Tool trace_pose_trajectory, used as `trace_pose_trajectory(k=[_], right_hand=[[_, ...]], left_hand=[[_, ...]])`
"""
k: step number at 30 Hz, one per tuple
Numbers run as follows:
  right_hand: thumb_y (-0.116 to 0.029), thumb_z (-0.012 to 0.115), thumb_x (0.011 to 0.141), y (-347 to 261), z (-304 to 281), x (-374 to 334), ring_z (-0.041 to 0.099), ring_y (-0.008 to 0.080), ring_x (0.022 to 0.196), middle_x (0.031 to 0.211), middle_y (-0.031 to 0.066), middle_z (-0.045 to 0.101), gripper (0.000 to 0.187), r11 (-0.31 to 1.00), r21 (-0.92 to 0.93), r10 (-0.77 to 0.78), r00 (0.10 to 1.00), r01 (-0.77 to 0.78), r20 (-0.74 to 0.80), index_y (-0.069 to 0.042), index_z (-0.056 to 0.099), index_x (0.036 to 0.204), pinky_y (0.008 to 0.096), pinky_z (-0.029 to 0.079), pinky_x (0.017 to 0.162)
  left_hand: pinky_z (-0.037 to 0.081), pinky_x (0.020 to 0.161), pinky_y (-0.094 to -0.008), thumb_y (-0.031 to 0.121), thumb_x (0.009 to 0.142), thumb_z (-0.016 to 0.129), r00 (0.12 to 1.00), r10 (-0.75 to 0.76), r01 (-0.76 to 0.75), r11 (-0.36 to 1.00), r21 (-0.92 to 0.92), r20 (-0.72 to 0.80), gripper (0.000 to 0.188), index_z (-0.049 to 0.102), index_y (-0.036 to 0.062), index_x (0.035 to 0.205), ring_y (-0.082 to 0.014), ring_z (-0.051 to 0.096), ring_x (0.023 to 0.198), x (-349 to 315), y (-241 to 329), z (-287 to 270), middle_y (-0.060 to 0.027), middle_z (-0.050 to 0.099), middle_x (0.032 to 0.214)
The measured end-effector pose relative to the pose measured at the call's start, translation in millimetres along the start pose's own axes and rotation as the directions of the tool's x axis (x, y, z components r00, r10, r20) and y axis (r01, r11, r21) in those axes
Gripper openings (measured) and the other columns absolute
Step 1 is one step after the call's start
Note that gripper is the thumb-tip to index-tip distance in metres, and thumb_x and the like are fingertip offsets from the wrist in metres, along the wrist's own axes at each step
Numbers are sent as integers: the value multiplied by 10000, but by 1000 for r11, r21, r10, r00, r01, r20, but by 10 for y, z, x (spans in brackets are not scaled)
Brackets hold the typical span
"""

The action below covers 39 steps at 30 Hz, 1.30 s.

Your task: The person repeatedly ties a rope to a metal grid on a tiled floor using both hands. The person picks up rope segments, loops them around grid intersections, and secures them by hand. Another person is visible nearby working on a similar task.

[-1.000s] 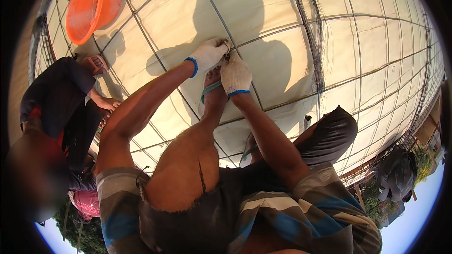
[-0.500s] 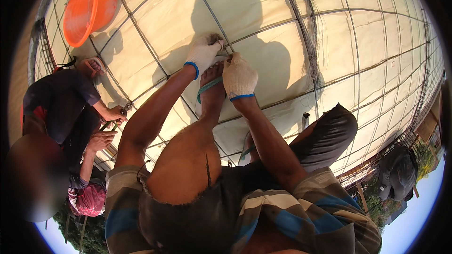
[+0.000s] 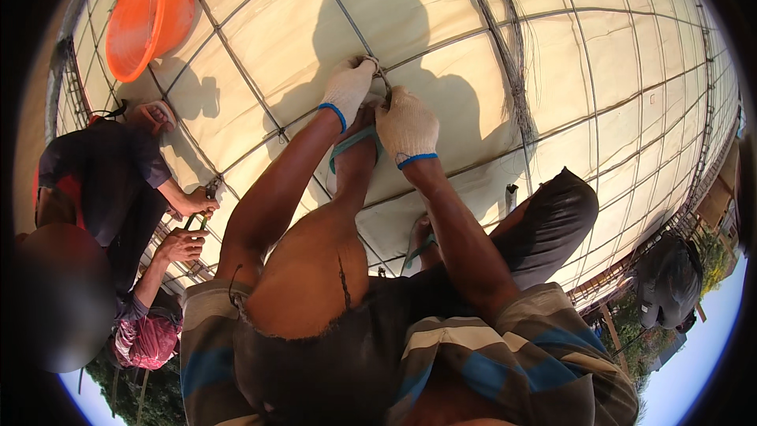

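Observation:
Both my hands wear cream knit gloves with blue cuffs and meet at a crossing of thin steel bars (image 3: 352,19). My left hand (image 3: 349,88) pinches at the crossing, its fingertips against the steel. Just right of it and nearer to me, my right hand (image 3: 408,122) is closed beside the same crossing. A thin dark piece shows between the two sets of fingers; whether it is wire or part of a bar, I cannot tell. My foot in a green-strapped sandal (image 3: 356,143) is partly hidden below the hands.
A looped bundle of thin wire (image 3: 512,55) lies across the bar grid to the right. An orange basin (image 3: 140,25) rests at the far left. Close on the left, a co-worker's hands (image 3: 185,246) hold a green-handled tool. A dark bag-like shape (image 3: 669,284) sits at the lower right.
My left hand has shifted slightly right and its fingers have moved onto the crossing. My right hand has moved a little to the right. The co-worker's hands have shifted slightly.

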State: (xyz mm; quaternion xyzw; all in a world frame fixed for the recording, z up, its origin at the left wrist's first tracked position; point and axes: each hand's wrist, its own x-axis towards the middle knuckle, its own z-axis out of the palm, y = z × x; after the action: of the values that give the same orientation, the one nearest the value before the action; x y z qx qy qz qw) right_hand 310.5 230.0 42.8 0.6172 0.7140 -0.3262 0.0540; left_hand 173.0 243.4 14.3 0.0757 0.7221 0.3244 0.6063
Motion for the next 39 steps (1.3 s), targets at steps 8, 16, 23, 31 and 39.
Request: trace_pose_trajectory(k=[8, 16, 23, 31, 39], right_hand=[[-206, 716, 934, 251, -444, 1202, 757, 401, 1012, 1025, 166, 798, 200, 901, 103, -430, 900, 422, 69, -124, 801, 1095, 494, 613, 863], [-212, 776, 877, 68, -469, 1552, 737, 390, 992, 1031, 136, 785, 240, 577, -385, -701, 679, 720, 219, -148, 833, 1101, 482, 595, 882], [-217, 757, 903, 531, 192, 325, 677, 334, 1060, 1040, 116, 727, 263, 894, 73, -413, 878, 441, -243, -160, 781, 1158, 483, 537, 926], [-293, 791, 892, 534, 109, 586, 636, 329, 1079, 1117, 90, 685, 254, 891, -5, -443, 866, 454, -231, -216, 820, 1132, 502, 506, 926], [-330, 724, 965, 454, -220, 566, 709, 356, 992, 939, 133, 771, 219, 839, -232, -507, 862, 492, -8, -152, 797, 1070, 490, 561, 894]], left_hand=[[495, 516, -342, 309, 1012, 705, 997, 63, -59, 996, 63, -54, 381, 711, -9, 1222, -189, 653, 659, 59, -162, 2, -73, 716, 986], [516, 635, -430, 408, 927, 773, 979, -173, 194, 954, 229, -107, 379, 740, 31, 950, -205, 638, 827, 421, -112, -86, -73, 639, 899], [481, 651, -407, 395, 992, 685, 976, -212, 188, 938, 290, 53, 341, 760, 64, 1020, -192, 586, 812, 564, -43, -96, -85, 675, 943], [455, 658, -306, 394, 1073, 637, 952, -231, 127, 895, 428, 200, 369, 773, 52, 1054, -116, 556, 745, 317, 241, -204, 1, 659, 817], [583, 761, -415, 303, 1072, 622, 792, 602, -561, 646, 518, 106, 308, 790, 53, 1134, -307, 769, 886, -37, -188, -227, -155, 772, 927]])
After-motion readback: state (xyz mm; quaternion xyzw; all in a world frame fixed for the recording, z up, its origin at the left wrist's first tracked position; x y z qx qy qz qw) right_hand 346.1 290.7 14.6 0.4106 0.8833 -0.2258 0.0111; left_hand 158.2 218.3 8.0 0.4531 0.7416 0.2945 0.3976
